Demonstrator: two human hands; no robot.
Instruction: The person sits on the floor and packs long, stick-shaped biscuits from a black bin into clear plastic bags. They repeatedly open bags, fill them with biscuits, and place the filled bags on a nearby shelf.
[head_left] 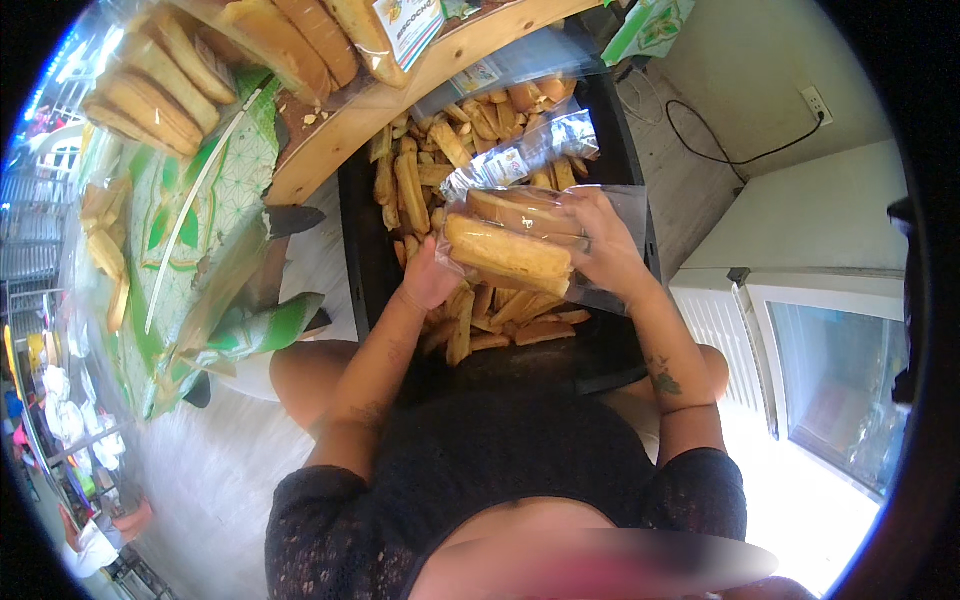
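Between my hands is a clear plastic bag of toasted bread sticks, lying sideways above a black crate. My left hand grips the left end of the bag. My right hand is wrapped round the right end, where loose plastic film sticks out past the fingers. Many loose bread sticks fill the crate below. Just beyond the held bag, a shiny clear wrapper with a label lies on top of the loose sticks.
A wooden table edge curves across the upper left, with filled bread bags on it. Green-and-white patterned sheeting hangs at the left. A white-framed glass-fronted cabinet stands at the right. A black cord runs to a wall outlet.
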